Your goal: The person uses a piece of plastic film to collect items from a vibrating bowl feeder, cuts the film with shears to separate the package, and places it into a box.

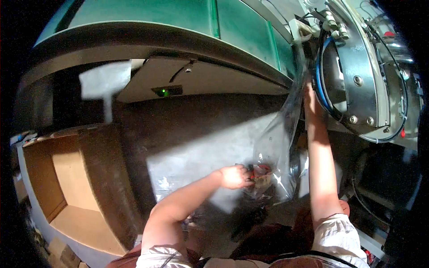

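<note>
A long clear plastic bag (275, 147) hangs in front of me, with small red and yellowish items (262, 172) low inside it. My left hand (236, 177) has its fingers curled against the lower left side of the bag, by those items. Upward along the bag's right side stretches my right arm (319, 152). My right hand (308, 82) is near the narrow top of the plastic, beside the machine; its fingers are hidden or too dim to make out.
An open cardboard box (76, 178) stands at the left. Above runs a green conveyor belt (170, 18) with a metal edge; a small green light (164, 92) glows below it. At right is a metal machine frame (357, 76) with blue and black cables (322, 85).
</note>
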The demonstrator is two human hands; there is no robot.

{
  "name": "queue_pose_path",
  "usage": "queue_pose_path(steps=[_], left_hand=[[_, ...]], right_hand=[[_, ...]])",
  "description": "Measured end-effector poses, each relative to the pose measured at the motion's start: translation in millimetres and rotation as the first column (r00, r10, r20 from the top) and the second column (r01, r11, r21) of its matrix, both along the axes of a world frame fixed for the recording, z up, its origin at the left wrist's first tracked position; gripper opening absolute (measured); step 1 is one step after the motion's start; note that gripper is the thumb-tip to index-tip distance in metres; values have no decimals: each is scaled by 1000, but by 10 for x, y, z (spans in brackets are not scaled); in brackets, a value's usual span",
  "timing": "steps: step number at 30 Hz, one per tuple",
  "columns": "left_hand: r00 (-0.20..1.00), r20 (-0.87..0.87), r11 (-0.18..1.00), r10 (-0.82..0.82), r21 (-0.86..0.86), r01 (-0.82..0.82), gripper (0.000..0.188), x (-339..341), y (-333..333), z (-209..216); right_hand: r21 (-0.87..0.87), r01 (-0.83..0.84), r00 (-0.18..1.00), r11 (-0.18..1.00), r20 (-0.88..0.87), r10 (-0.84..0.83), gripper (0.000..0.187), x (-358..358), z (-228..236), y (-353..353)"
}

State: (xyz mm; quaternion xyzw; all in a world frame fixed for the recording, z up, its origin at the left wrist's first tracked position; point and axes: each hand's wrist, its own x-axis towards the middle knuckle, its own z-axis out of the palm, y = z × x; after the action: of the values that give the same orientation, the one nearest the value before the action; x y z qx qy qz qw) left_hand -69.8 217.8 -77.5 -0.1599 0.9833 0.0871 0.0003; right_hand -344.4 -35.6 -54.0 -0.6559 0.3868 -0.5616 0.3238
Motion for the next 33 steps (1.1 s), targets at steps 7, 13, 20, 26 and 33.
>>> queue_pose_path(steps=[7,13,20,26,33], left_hand=[[1000,14,1000,16,22,-16,25,-151,58,-2],[995,81,995,50,83,-56,21,-97,79,-33],[992,57,992,112,45,-115,42,-150,-91,-470],[939,325,925,110,314,-217,47,-615,-491,-403],[886,295,801,-359,584,130,34,-1486,-314,-766]], right_hand=[[-270,283,757,920,-526,-387,52,338,647,-1018],[201,129,982,971,107,-153,49,398,624,-635],[483,-120,528,867,771,-356,27,507,266,884],[522,-190,624,831,718,-308,28,300,458,1356],[517,-248,802,819,583,-125,28,137,656,1729]])
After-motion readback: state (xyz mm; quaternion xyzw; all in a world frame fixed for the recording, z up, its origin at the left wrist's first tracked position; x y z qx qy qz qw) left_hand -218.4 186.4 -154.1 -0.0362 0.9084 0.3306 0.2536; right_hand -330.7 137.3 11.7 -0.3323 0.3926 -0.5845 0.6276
